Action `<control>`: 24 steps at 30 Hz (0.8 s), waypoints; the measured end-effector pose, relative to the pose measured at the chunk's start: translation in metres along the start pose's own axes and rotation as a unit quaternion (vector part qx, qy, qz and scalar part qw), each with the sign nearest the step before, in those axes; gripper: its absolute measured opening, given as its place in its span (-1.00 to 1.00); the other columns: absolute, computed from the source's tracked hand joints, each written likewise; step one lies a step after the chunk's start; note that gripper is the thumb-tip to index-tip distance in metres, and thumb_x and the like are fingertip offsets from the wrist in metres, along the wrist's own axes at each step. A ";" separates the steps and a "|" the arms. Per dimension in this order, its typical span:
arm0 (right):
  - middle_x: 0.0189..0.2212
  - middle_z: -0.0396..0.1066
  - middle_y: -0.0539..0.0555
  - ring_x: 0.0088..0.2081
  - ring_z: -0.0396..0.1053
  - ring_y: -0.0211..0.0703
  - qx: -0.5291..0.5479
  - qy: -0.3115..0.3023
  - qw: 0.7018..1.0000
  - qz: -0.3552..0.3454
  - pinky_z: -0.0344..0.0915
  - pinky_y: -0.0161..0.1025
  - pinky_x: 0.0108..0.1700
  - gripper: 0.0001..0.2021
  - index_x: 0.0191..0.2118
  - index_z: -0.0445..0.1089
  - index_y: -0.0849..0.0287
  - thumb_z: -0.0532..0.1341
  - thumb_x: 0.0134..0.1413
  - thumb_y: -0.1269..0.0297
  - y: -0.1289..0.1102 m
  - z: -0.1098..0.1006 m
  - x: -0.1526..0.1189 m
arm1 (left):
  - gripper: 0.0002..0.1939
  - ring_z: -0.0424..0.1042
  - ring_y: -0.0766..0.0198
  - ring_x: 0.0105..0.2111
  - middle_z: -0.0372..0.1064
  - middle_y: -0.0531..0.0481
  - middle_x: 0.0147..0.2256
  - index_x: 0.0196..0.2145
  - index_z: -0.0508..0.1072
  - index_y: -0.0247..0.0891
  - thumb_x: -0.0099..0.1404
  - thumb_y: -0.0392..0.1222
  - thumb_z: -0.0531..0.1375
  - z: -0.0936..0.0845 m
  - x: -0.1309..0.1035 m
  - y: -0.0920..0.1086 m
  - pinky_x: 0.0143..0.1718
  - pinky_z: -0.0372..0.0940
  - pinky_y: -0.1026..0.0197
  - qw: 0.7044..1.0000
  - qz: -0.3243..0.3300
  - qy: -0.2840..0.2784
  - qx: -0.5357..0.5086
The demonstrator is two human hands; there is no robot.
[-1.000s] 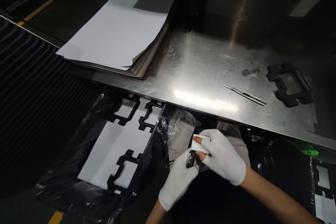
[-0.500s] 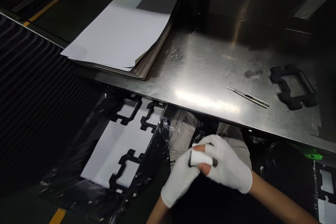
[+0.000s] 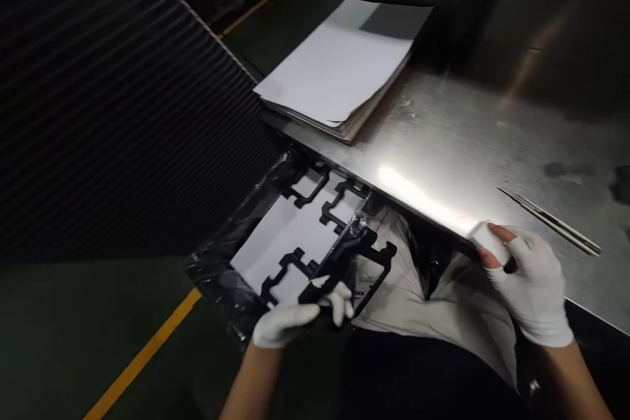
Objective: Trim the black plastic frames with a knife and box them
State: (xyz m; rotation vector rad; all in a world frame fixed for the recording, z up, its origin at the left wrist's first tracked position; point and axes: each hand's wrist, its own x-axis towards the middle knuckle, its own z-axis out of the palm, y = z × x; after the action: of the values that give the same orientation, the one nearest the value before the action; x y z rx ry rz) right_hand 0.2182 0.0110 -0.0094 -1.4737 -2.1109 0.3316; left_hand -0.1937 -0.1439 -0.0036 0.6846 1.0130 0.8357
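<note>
My left hand (image 3: pixel 302 318), in a white glove with bare fingertips, holds a black angular frame-shaped part (image 3: pixel 377 252) above my lap, beside the lined bin. Its fingers are wrapped on the part's near-left side, and the part is tilted. Over the table's front edge, my right hand (image 3: pixel 531 285), gloved alike, pinches a small white block-like piece (image 3: pixel 492 243) between bare thumb and forefinger. I cannot tell what the white piece is made of. A slim cutter knife (image 3: pixel 551 220) lies on the metal table (image 3: pixel 457 138), just beyond my right hand.
A bin lined with clear plastic (image 3: pixel 216 269) stands at the left, holding a white sheet (image 3: pixel 280 230) and several black frame parts (image 3: pixel 310 187). A stack of white sheets (image 3: pixel 344 65) sits on the table. A ribbed black panel (image 3: pixel 123 111) rises at far left.
My hands were together around the white piece; now they are apart. The left has moved left with the black part, and the right has moved right with the white piece. The view has turned left.
</note>
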 end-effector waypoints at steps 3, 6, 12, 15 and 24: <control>0.04 0.57 0.27 0.01 0.53 0.37 -0.044 -0.017 0.999 0.008 0.48 0.22 -0.06 -0.51 0.21 0.51 0.02 0.19 0.43 -0.18 0.010 0.004 0.001 | -0.31 0.60 -0.22 -0.18 0.53 -0.22 -0.41 -0.13 0.62 -0.34 0.18 0.41 0.36 -0.062 -0.023 -0.004 -0.13 0.50 -0.11 0.975 -0.028 0.216 0.043; 0.02 0.58 0.30 -0.01 0.55 0.43 -0.060 -0.015 0.998 0.003 0.49 0.28 -0.11 -0.51 0.21 0.52 -0.06 0.17 0.41 -0.22 0.009 0.002 0.000 | -0.35 0.59 -0.10 -0.23 0.52 -0.20 -0.40 -0.29 0.54 -0.30 0.26 0.45 0.28 -0.131 -0.033 -0.003 -0.18 0.53 -0.04 0.907 -0.079 0.397 0.116; -0.03 0.58 0.30 -0.03 0.58 0.46 -0.058 -0.019 0.998 0.002 0.49 0.32 -0.17 -0.55 0.21 0.49 -0.22 0.21 0.35 -0.23 0.011 0.000 0.000 | -0.47 0.63 0.02 -0.18 0.60 -0.19 -0.29 -0.13 0.53 -0.33 0.48 0.29 0.20 -0.231 -0.051 0.006 -0.11 0.56 -0.01 0.792 -0.169 0.538 0.236; -0.02 0.59 0.28 -0.03 0.57 0.48 -0.062 -0.018 0.998 0.020 0.48 0.36 -0.17 -0.57 0.20 0.48 -0.31 0.22 0.31 -0.22 0.009 0.002 -0.002 | -0.47 0.57 -0.20 0.07 0.60 -0.42 -0.01 0.09 0.51 -0.44 0.47 0.13 0.23 -0.245 -0.054 0.000 0.13 0.46 -0.23 0.705 -0.200 0.587 0.344; 0.00 0.60 0.29 -0.05 0.57 0.54 -0.044 -0.064 0.982 0.173 0.47 0.40 -0.18 -0.53 0.09 0.51 -0.21 0.26 0.23 -0.32 -0.024 -0.016 0.019 | -0.55 0.48 -0.26 0.15 0.53 -0.40 0.14 0.03 0.60 -0.32 0.36 0.06 0.25 -0.222 -0.008 -0.078 0.19 0.35 -0.06 0.676 -0.224 0.448 0.540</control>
State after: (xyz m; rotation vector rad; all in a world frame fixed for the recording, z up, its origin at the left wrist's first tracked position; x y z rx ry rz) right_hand 0.2037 0.0181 0.0213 -1.9219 -1.9819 0.4780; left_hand -0.3783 -0.1669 -0.1479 0.9333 2.5555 -0.0493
